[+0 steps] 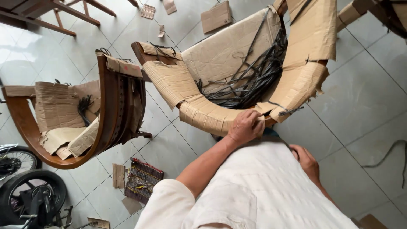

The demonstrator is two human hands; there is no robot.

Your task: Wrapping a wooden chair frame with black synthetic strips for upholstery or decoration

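Observation:
A curved wooden chair (146, 57) wrapped in corrugated cardboard (203, 114) stands in front of me, with black straps (254, 80) piled in its seat. My left hand (246, 126) grips the cardboard wrapping on the near curved rim, fingers closed over its edge next to a gap in the wrap. My right hand (306, 163) hangs low beside my white shirt (263, 186); its back shows, its fingers are hidden, and nothing is visible in it.
A second curved wooden chair (108, 110) with loose cardboard pieces stands at the left. Cardboard scraps (216, 17) lie on the grey tiled floor. A small woven mat (142, 180) lies near my feet, and motorcycle wheels (25, 191) are at the bottom left. A dark strap (388, 154) lies at right.

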